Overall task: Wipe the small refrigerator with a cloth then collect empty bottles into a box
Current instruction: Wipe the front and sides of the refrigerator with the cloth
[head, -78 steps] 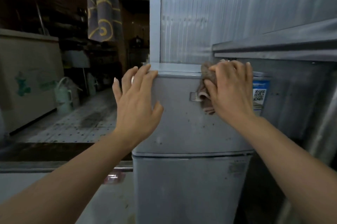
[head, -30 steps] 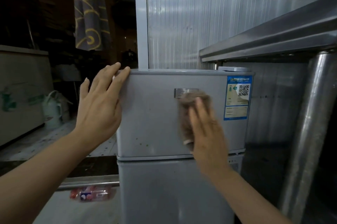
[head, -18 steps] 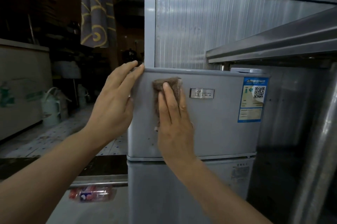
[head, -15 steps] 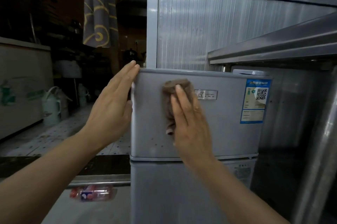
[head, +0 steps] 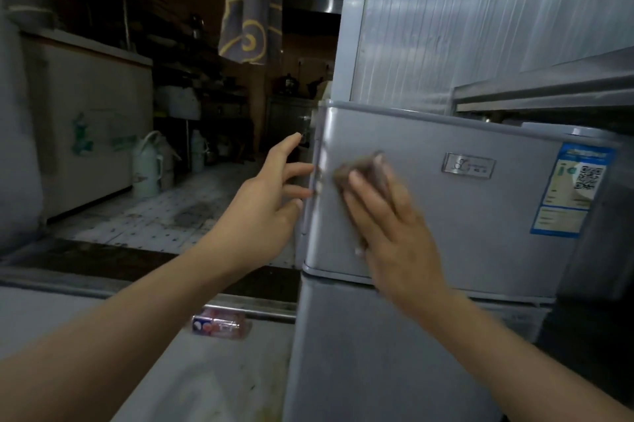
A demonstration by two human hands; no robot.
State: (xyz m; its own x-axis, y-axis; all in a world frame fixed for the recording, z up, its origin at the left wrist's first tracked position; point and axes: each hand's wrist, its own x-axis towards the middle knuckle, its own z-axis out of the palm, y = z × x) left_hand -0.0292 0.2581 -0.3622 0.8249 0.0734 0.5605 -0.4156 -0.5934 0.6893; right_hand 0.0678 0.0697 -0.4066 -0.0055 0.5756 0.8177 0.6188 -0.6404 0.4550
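The small grey refrigerator [head: 480,215] fills the right half of the view, with a metal badge and a blue label on its upper door. My right hand [head: 394,233] lies flat on the left part of that door and presses a brown cloth [head: 360,167] against it; only the cloth's top shows above my fingers. My left hand [head: 271,202] is open at the door's left edge, fingers spread, fingertips touching the edge. A plastic bottle with a red and white label [head: 219,324] lies on its side on the floor by the fridge's lower left.
A steel shelf [head: 549,92] juts out over the fridge's right side, and a ribbed metal panel [head: 463,27] stands behind it. A white chest freezer [head: 89,126] and pale jugs [head: 147,167] stand at the left. A patterned curtain [head: 250,3] hangs above the tiled floor.
My right hand has slid the cloth down and left across the upper door. My left hand has dropped from the door's top corner to its left edge and spread its fingers.
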